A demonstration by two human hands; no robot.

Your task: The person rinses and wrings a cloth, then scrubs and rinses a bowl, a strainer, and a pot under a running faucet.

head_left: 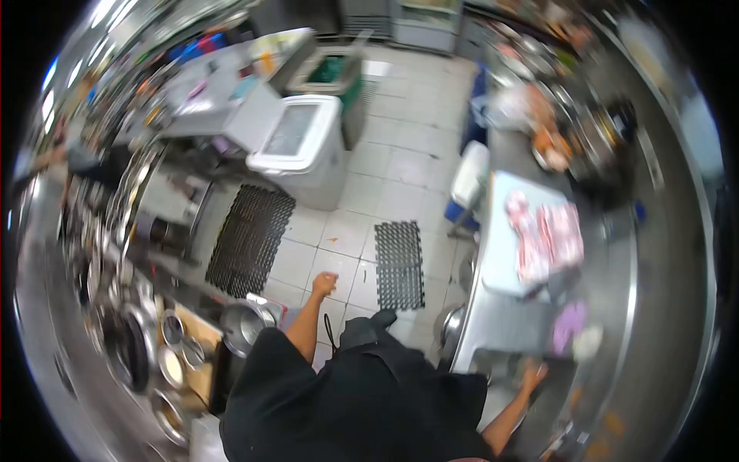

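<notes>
My left hand (326, 284) hangs over the tiled floor in front of my body, its fingers curled, and what it holds, if anything, is too small to make out. On the right, my right hand (534, 373) reaches over the metal sink (558, 393) set in the counter; its fingers are blurred. A purple cloth-like item (569, 326) and a pale round item (587, 342) lie just beyond that hand. Farther along the counter, slabs of pink and white meat (543, 239) rest on a light cutting board (500, 266).
Black rubber mats (250, 239) lie on the floor (392, 173). A white lidded bin (296, 146) stands ahead at left. Near my left side are a metal pot (246, 326) and containers on a wooden board (202, 331). A person's arm (50, 158) shows at far left.
</notes>
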